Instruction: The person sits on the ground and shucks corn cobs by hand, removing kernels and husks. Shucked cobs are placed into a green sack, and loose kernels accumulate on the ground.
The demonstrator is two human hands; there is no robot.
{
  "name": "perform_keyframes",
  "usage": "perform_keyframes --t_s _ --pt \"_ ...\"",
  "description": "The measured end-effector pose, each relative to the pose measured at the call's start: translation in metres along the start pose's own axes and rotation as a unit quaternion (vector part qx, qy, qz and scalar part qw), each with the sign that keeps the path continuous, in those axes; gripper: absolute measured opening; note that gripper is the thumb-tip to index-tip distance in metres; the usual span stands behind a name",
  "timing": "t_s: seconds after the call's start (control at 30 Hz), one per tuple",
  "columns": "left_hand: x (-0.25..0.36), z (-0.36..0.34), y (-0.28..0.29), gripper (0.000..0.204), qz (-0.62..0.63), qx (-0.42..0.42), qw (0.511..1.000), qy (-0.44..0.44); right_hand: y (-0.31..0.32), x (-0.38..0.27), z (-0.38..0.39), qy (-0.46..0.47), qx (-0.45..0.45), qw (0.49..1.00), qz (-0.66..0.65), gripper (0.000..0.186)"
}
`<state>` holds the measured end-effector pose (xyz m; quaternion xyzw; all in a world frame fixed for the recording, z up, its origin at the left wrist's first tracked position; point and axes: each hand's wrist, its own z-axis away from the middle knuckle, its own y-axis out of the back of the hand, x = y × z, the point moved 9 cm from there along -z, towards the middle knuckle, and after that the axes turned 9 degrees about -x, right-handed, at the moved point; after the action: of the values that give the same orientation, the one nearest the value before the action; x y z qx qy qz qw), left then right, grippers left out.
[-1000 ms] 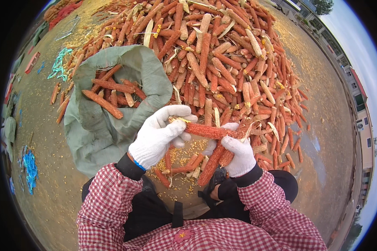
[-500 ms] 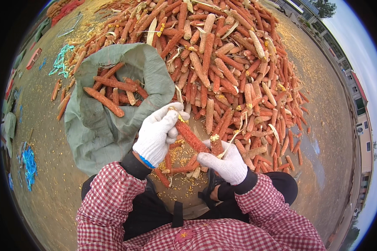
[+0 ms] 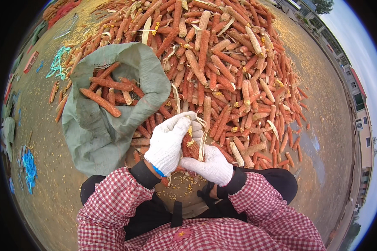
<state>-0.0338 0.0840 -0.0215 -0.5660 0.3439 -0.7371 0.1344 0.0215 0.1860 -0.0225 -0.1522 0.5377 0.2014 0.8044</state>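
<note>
Between my gloved hands are red corn cobs (image 3: 191,146) with some yellow kernels and pale dry husk strands. My left hand (image 3: 166,144), in a white knit glove, has its fingers curled round the upper part of the cobs. My right hand (image 3: 209,168), gloved the same way, grips them lower down at the right, its thumb reaching toward the left hand. How many cobs each hand holds is partly hidden. Just beyond, at the upper left, a grey-green woven sack (image 3: 90,146) lies open with several cobs (image 3: 100,102) inside.
A large pile of cobs (image 3: 234,62) fills the middle and back. Loose kernels (image 3: 180,188) scatter the ground by my knees. Blue twine (image 3: 29,165), turquoise strands (image 3: 58,62) and a red object (image 3: 31,62) lie at the left. A low building (image 3: 362,117) stands at the far right.
My hands have drawn together, the left moving right and the right moving left and down. The cobs, first held crosswise, now point upward, bunched between my palms.
</note>
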Motion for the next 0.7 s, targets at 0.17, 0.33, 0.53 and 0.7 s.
perform_keyframes --t_s 0.17,0.33,0.53,0.7 --pt "-0.001 0.005 -0.014 0.035 0.060 -0.035 0.997 0.027 -0.007 0.016 0.002 -0.001 -0.027 0.990 -0.141 0.028" --pt "0.002 0.011 -0.022 0.038 0.077 -0.050 0.996 0.021 -0.021 0.010 0.008 0.043 -0.135 0.924 -0.356 0.022" --pt "0.007 0.001 -0.021 0.043 0.064 -0.103 0.992 0.045 -0.008 0.017 0.003 0.010 -0.071 0.961 -0.267 0.026" --pt "0.009 0.002 -0.013 0.033 -0.117 -0.068 0.991 0.016 -0.007 0.015 0.004 -0.054 -0.004 0.993 -0.107 0.033"
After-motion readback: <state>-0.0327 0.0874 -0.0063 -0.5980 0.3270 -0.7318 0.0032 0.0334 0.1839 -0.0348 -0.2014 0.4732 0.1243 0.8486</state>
